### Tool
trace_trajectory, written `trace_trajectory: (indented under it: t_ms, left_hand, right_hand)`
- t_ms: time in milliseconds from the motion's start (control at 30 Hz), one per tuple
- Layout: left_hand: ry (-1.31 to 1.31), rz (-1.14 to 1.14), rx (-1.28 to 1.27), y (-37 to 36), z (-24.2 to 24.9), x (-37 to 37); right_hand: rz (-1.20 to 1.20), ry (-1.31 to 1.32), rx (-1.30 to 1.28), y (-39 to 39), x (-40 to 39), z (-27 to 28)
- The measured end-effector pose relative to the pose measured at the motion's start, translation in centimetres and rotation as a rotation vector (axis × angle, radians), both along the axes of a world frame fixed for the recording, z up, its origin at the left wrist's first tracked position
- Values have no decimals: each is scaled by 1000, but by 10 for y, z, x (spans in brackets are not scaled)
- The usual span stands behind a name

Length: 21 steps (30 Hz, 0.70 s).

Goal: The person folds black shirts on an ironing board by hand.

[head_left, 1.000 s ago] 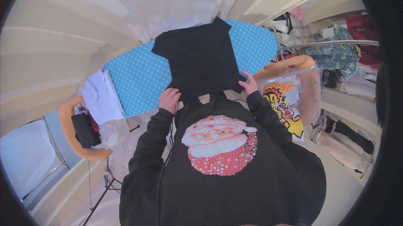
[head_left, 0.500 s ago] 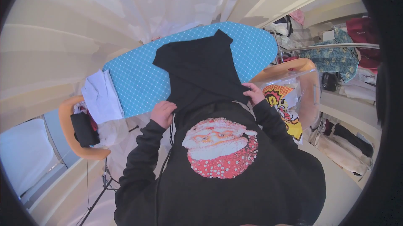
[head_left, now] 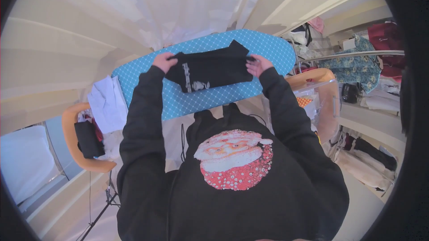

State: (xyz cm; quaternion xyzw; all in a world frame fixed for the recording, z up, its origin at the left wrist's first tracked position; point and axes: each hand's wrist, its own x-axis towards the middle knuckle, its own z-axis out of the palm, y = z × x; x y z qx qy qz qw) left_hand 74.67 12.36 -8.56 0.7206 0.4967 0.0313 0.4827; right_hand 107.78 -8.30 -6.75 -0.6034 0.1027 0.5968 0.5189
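A black T-shirt [head_left: 219, 71] is folded over on the blue ironing board [head_left: 147, 100], its lower part doubled upward. A pale grey print shows on the upturned side, and one sleeve points to the far right. My left hand [head_left: 165, 62] pinches the shirt's left upper corner. At the right upper corner, my right hand [head_left: 258, 65] grips the fabric between thumb and fingers. Both arms reach forward over the board.
Folded white cloth [head_left: 107, 104] overhangs the board's left end. An orange chair [head_left: 76, 154] with a black item stands at left; another orange chair [head_left: 333, 78] at right holds a clear plastic bag. Clothes on a metal rail [head_left: 357, 54] are further right.
Both hands have moved forward from the board's near edge, carrying the shirt's near end up and over. The pale print now shows, and the shirt covers less of the board.
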Motion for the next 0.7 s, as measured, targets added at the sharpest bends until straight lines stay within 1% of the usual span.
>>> trace_trajectory:
  t_ms: [33, 100, 133, 200, 233, 300, 333, 433, 533, 600, 633, 700]
  left_hand:
    - [5, 39, -18, 10, -9, 6]
    - [97, 72, -25, 15, -11, 14]
    - [119, 81, -25, 17, -11, 17]
    - [129, 99, -3, 14, -10, 19]
    - [133, 103, 0, 12, -13, 19]
    - [89, 137, 10, 13, -24, 15]
    - [81, 143, 13, 12, -29, 13]
    - [102, 168, 55, 14, -36, 8]
    - [66, 222, 42, 9, -33, 4]
    - [-2, 269, -28, 9, -39, -2]
    - [-18, 281, -46, 8, -37, -4]
    - [-52, 345, -61, 5, -23, -4]
  right_hand:
    - [4, -1, -6, 11, 1, -2]
    - [111, -195, -58, 24, -1, -6]
    - [138, -244, -69, 29, 0, -11]
    - [276, -617, -97, 32, 4, -27]
    - [311, -709, -106, 32, 5, -31]
    - [455, -1026, -148, 29, 7, -32]
    - [490, -1103, -159, 28, 8, -33]
    - [612, -1198, -90, 36, 13, -32]
    - [757, -1185, -132, 47, 13, -23]
    - [834, -1213, -179, 53, 16, -27]
    - [854, -1219, -191, 55, 17, -27]
    - [795, -1203, -149, 58, 16, -23]
